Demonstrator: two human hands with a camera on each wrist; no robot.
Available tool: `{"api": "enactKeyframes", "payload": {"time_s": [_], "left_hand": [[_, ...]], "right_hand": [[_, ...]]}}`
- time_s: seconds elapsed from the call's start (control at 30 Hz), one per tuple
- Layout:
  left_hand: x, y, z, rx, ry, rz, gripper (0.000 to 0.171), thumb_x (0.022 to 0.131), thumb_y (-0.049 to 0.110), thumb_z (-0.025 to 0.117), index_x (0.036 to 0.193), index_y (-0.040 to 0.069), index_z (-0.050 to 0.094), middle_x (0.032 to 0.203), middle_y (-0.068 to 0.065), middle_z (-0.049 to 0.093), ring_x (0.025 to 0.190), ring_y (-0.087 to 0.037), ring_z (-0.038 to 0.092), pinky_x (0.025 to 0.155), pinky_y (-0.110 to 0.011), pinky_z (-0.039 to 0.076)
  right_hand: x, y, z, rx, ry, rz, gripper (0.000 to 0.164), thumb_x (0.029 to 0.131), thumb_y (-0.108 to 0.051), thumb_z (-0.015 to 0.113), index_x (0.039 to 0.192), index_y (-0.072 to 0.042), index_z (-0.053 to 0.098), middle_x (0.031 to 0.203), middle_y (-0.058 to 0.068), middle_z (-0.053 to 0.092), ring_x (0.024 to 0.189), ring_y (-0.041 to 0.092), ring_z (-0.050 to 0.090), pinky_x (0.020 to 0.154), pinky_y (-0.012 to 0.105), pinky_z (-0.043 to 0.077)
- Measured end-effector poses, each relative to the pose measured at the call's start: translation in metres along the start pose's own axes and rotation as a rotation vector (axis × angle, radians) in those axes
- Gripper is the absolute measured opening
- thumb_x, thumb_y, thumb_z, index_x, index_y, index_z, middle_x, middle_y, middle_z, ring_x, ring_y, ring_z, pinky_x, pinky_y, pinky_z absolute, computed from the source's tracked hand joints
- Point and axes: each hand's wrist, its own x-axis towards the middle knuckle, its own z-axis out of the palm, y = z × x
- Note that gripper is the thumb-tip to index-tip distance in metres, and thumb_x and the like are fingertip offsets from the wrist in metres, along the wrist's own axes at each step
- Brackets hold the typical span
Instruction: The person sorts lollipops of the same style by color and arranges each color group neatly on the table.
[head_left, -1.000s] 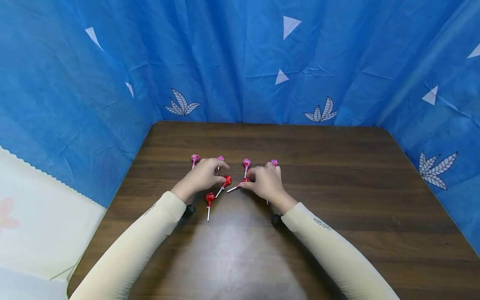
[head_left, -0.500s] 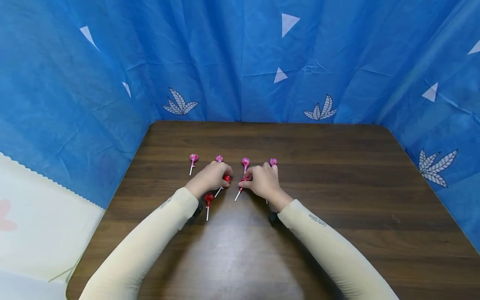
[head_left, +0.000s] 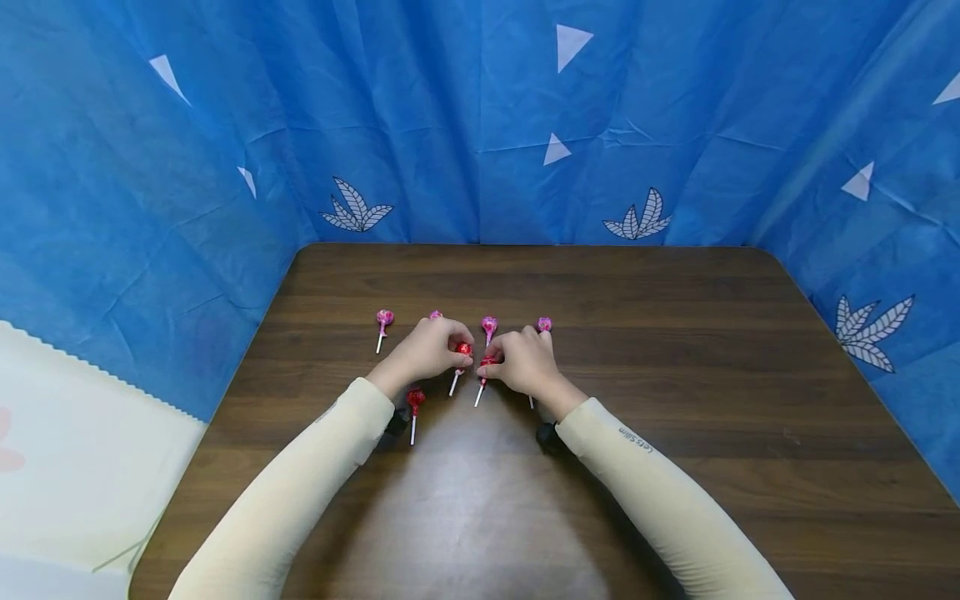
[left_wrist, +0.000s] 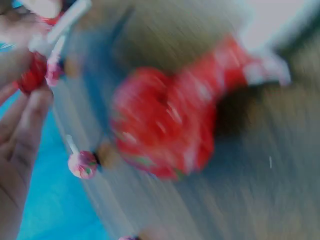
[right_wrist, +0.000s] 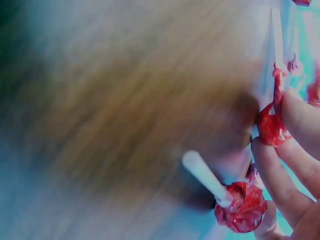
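My left hand (head_left: 427, 348) pinches a red-wrapped lollipop (head_left: 463, 350) between thumb and fingers, its white stick pointing toward me. Just to its right, my right hand (head_left: 528, 362) pinches another red lollipop (head_left: 484, 368) by the candy end, stick also toward me. In the right wrist view that held lollipop (right_wrist: 272, 125) shows at the fingertips. A further red lollipop (right_wrist: 241, 207) lies under the right hand, mostly hidden in the head view. By my left wrist rests one more red lollipop (head_left: 416, 400), large and blurred in the left wrist view.
Behind the hands, pink lollipops form a spaced row: a far-left one (head_left: 385, 318), one partly covered by the left hand (head_left: 436, 315), a middle one (head_left: 489, 325) and a right one (head_left: 544, 323). A blue curtain (head_left: 480, 125) borders the brown wooden table (head_left: 675, 333).
My left hand has closed on its red lollipop and moved it rightward, its stick swinging straighter. The right hand's lollipop has turned, its stick swinging from leftward to pointing toward me.
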Motion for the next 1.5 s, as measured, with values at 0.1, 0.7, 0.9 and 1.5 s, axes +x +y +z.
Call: {"api": "enactKeyframes", "payload": {"time_s": [0.1,0.7,0.9,1.5], "left_hand": [[-0.005,0.004,0.000,-0.217,-0.011,-0.003,0.022,0.083,0.017,0.081,0.102,0.009,0.075,0.090,-0.003,0.074,0.079,-0.012,0.064,0.072,-0.026,0.053],[-0.031,0.007,0.026,-0.097,-0.082,0.062,0.018,0.074,0.019,0.088,0.082,0.013,0.073,0.073,0.008,0.071,0.069,0.000,0.061,0.066,-0.020,0.051],[-0.031,0.006,0.031,-0.073,-0.098,0.075,0.016,0.075,0.020,0.087,0.082,0.013,0.074,0.072,0.008,0.070,0.066,0.001,0.058,0.064,-0.018,0.049],[-0.033,0.012,0.035,-0.066,-0.079,0.074,0.015,0.076,0.018,0.087,0.083,0.013,0.074,0.073,0.008,0.071,0.067,0.000,0.060,0.065,-0.019,0.050]], "right_hand": [[0.000,0.004,-0.003,0.027,-0.028,-0.012,0.016,0.080,-0.041,0.082,0.085,-0.026,0.077,0.078,-0.013,0.072,0.086,0.016,0.049,0.082,0.043,0.030],[0.000,0.018,-0.008,0.136,-0.127,-0.029,0.017,0.081,-0.035,0.082,0.097,-0.029,0.077,0.090,-0.016,0.074,0.097,0.019,0.049,0.087,0.045,0.026],[0.002,0.021,-0.012,0.213,-0.123,-0.039,0.019,0.084,-0.033,0.080,0.100,-0.025,0.076,0.094,-0.013,0.074,0.103,0.019,0.050,0.092,0.047,0.024],[-0.058,0.069,-0.061,0.476,-0.143,0.054,0.029,0.083,-0.029,0.081,0.110,-0.021,0.074,0.109,-0.002,0.071,0.106,0.025,0.058,0.085,0.036,0.049]]}}
